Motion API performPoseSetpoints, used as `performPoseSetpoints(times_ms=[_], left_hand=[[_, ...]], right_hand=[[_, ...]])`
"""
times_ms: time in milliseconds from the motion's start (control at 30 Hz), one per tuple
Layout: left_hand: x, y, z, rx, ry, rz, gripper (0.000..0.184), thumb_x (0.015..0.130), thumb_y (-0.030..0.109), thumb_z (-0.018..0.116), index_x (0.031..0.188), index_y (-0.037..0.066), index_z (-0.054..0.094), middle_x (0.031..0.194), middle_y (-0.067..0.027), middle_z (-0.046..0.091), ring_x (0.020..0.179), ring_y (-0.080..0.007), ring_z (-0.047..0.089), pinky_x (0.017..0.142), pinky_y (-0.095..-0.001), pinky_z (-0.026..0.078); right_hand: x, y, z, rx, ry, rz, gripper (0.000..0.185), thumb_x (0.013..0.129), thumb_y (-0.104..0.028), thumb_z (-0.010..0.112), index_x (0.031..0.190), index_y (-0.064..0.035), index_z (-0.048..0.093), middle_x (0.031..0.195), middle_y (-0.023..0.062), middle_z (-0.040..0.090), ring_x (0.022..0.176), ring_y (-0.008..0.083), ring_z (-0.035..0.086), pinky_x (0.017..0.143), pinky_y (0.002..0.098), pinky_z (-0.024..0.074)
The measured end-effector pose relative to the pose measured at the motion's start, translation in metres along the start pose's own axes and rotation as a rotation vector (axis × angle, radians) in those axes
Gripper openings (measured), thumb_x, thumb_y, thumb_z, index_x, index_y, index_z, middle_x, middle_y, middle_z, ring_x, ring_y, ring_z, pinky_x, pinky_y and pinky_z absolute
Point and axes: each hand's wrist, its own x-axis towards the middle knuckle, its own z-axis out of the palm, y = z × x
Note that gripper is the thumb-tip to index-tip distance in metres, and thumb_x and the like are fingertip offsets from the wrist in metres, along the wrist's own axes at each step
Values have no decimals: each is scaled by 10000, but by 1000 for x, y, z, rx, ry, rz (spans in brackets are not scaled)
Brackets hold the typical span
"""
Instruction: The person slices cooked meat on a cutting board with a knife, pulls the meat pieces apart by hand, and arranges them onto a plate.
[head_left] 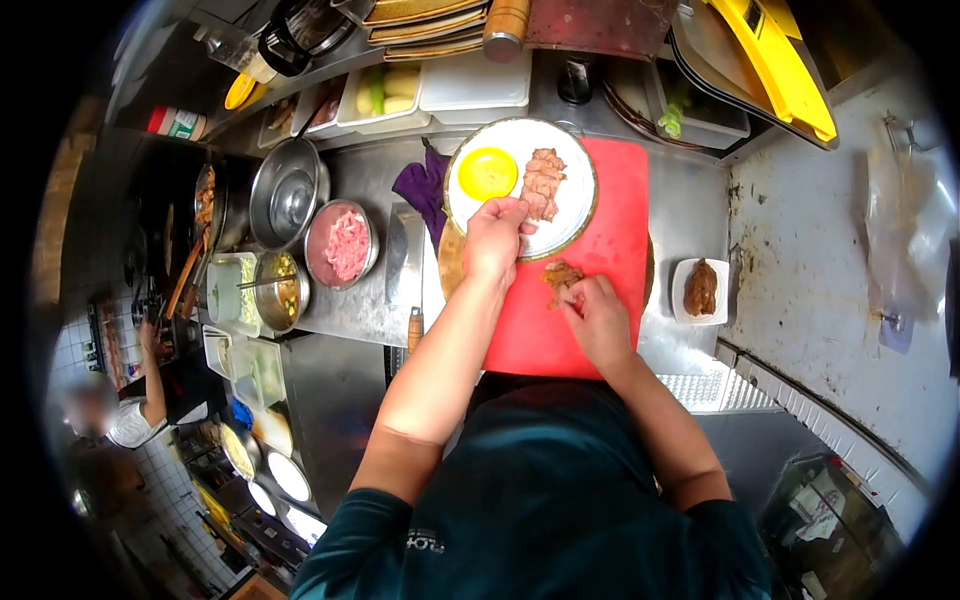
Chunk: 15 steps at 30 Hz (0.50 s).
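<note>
Meat slices (543, 186), pinkish with browned edges, overlapping on white plate (576, 170) just beyond left hand (495, 238), its fingers bunched, grip unclear, ragged brown piece (561, 277) on red board (622, 205), pinched by right hand (598, 318).

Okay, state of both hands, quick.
Left hand: fingertips at the sliced meat on the plate; grip unclear.
Right hand: fingers at the meat piece on the red board; grip unclear.

Left hand (495, 235) over 1 plate (580, 195) (yellow dish (487, 174) on it); right hand (600, 318) touches meat pieces (560, 276).
</note>
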Motion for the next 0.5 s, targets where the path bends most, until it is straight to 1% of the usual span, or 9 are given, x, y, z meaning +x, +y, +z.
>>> performPoseSetpoints(times_ms=[133,233,333,433,500], left_hand=[[8,-2,7,55,73,-16,95,1044,102,717,992,41,667,798,-37,680,569,-101,604,450,-250,396],[9,-4,7,193,93,20,117,1035,103,714,950,42,663,807,-49,691,587,-112,635,445,-260,412],[11,-7,6,284,114,89,168,1029,128,712,899,28,673,790,-69,709,570,-123,631,449,-277,427],[19,-11,1,495,115,162,234,1029,159,708,848,12,683,751,-82,713,568,-138,642,455,-301,441],[18,-10,1,535,127,176,258,1028,168,704,830,3,692,740,-88,719,568,-143,649,464,-310,454]], right_hand=[[-2,-1,6,-66,87,-57,250,884,-70,847,1025,-49,642,1007,132,684,835,343,711,732,447,585],[-5,2,5,16,26,14,208,905,-64,825,1028,-51,657,1007,139,691,867,373,710,751,466,582],[-7,2,-5,33,-25,-16,175,928,-131,810,1036,-90,679,1067,123,744,947,391,729,828,506,584],[-4,-7,-17,81,-30,-9,129,952,-125,788,1030,-81,696,1045,136,748,946,390,731,811,489,590],[2,-13,-25,135,-81,41,120,981,-126,762,1065,-62,706,1050,143,747,932,362,743,808,465,596]])
